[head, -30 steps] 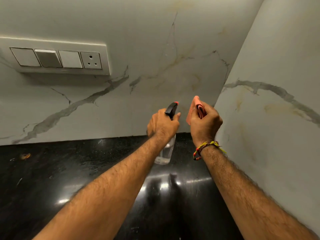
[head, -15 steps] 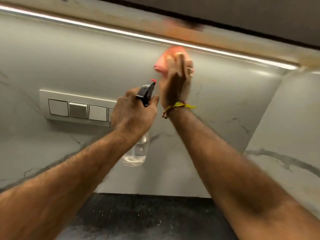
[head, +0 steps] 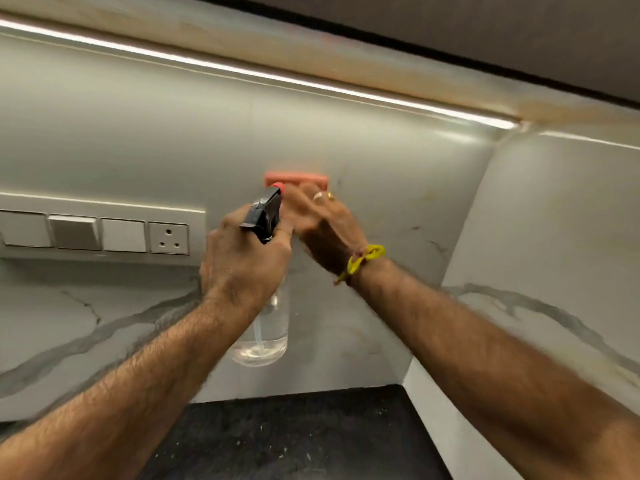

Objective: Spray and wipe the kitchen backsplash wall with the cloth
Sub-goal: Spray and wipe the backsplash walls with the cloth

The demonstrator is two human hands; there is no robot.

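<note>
Cloth (head: 296, 179) mostly hidden under blurred flat right hand (head: 323, 230), seemingly pressed; left hand (head: 242, 261) grip holds spray bottle (head: 265, 337).

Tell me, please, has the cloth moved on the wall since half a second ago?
Yes. The cloth under the right hand has come down, away from the light strip, toward the height of the switch panel.

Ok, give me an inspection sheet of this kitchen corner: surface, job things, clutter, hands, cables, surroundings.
Surface: black countertop, speckled, pale flecks on it.
Job's things: orange cloth flat against the marble backsplash; clear spray bottle with black trigger head, held off the counter.
Clutter: nothing seen.
Hands: left hand grips the bottle; right hand presses the cloth to the wall, blurred.
Cables: nothing seen.
Surroundings: switch panel with socket, light strip under the cabinet, side wall.
</note>
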